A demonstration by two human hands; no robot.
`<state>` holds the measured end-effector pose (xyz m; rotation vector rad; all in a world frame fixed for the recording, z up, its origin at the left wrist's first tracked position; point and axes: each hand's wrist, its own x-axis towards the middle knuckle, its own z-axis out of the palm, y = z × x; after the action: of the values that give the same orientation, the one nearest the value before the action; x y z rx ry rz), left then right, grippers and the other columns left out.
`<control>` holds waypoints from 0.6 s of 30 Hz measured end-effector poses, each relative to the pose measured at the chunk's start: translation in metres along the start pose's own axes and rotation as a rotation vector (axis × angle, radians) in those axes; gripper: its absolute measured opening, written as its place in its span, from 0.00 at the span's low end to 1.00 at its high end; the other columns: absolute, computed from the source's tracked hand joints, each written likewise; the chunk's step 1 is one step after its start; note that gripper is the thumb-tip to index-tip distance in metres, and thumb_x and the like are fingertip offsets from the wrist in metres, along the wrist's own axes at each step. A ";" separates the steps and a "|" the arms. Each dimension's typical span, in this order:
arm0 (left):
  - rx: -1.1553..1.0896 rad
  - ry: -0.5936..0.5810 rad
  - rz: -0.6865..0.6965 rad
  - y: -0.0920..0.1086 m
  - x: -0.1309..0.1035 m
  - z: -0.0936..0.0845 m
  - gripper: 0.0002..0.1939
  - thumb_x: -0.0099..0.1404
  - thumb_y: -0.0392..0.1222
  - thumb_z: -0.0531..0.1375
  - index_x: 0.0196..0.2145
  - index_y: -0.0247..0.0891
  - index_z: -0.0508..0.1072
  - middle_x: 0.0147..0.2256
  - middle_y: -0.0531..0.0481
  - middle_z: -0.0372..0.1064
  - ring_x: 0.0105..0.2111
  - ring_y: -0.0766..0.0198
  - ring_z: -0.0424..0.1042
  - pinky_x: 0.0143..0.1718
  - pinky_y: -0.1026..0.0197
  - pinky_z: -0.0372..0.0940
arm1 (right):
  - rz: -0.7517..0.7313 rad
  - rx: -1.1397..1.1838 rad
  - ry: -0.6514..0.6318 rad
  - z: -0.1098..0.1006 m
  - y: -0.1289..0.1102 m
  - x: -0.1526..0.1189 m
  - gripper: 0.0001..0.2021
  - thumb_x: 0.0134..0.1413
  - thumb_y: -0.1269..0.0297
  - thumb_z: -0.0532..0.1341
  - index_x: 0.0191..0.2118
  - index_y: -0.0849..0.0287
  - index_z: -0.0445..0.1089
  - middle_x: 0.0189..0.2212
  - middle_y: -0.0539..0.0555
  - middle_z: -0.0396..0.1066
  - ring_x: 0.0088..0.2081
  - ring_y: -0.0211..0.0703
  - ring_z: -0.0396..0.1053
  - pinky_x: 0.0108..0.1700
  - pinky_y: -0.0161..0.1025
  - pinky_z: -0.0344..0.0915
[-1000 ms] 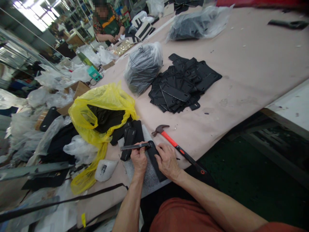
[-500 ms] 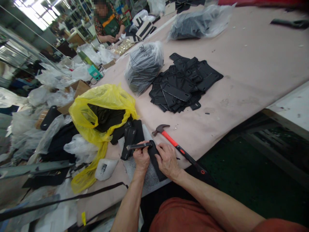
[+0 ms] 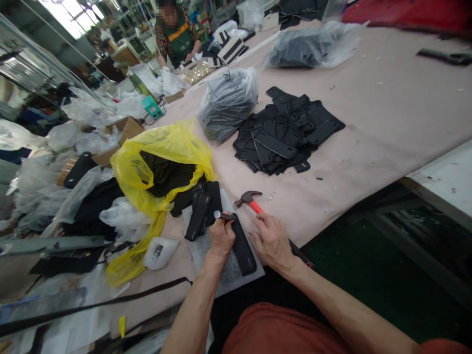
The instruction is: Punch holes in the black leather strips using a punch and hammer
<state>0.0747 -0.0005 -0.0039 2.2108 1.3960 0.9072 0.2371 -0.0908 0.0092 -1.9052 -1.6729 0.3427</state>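
Hands work at the near edge of the table (image 3: pixel 387 113); left hand (image 3: pixel 221 239) pinches a metal punch (image 3: pixel 222 215) upright, its tip set on the top end of a black strap (image 3: pixel 243 244); the strap lies lengthwise on a grey pad (image 3: pixel 230 273) between the two hands; right hand (image 3: pixel 272 242) lies over the hammer (image 3: pixel 254 201), fingers loosely curled on the orange handle just below the head, though whether they close fully round it cannot be told; more black pieces (image 3: pixel 202 211) rest at the pad's far left corner, touching a yellow bag (image 3: pixel 162 152) that holds dark material; beyond the hammer a loose heap of flat black parts (image 3: pixel 287 130) spreads on the table, just beside a clear bag (image 3: pixel 226 101) of similar parts; a white lump (image 3: pixel 160 251) sits left of the pad; a long black band (image 3: pixel 110 302) runs along the table's near left edge; at the far end another person (image 3: pixel 177 34) bends over the table, hands busy there.
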 end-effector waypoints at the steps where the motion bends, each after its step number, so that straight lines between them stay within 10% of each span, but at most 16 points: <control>1: -0.001 0.005 0.002 -0.001 -0.001 0.001 0.10 0.65 0.36 0.54 0.42 0.40 0.72 0.38 0.45 0.76 0.40 0.57 0.76 0.44 0.55 0.70 | 0.026 -0.057 0.007 -0.005 0.009 -0.001 0.18 0.56 0.64 0.59 0.52 0.59 0.64 0.49 0.62 0.63 0.47 0.55 0.60 0.45 0.48 0.57; 7: 0.028 0.016 0.008 -0.003 -0.003 0.002 0.10 0.63 0.35 0.55 0.41 0.42 0.72 0.37 0.46 0.76 0.38 0.57 0.76 0.41 0.56 0.71 | 0.190 -0.072 -0.223 -0.025 0.039 0.008 0.04 0.51 0.69 0.59 0.34 0.58 0.64 0.30 0.54 0.64 0.33 0.44 0.62 0.34 0.40 0.56; 13: 0.047 0.010 0.030 -0.003 -0.004 -0.001 0.09 0.62 0.34 0.55 0.39 0.42 0.70 0.33 0.48 0.75 0.34 0.58 0.76 0.37 0.59 0.70 | 0.721 0.816 -0.719 -0.045 0.030 0.016 0.06 0.49 0.65 0.56 0.33 0.56 0.58 0.22 0.45 0.62 0.19 0.33 0.58 0.20 0.32 0.54; 18: 0.041 -0.019 0.024 0.001 -0.004 -0.005 0.07 0.63 0.33 0.55 0.38 0.42 0.68 0.32 0.49 0.74 0.33 0.59 0.75 0.34 0.61 0.68 | 0.729 0.712 -0.568 -0.083 0.010 0.024 0.12 0.55 0.54 0.55 0.29 0.56 0.58 0.18 0.42 0.56 0.13 0.29 0.49 0.13 0.29 0.46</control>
<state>0.0711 -0.0044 -0.0008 2.2647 1.3943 0.8711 0.2948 -0.0888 0.0738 -1.8344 -0.8389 1.6399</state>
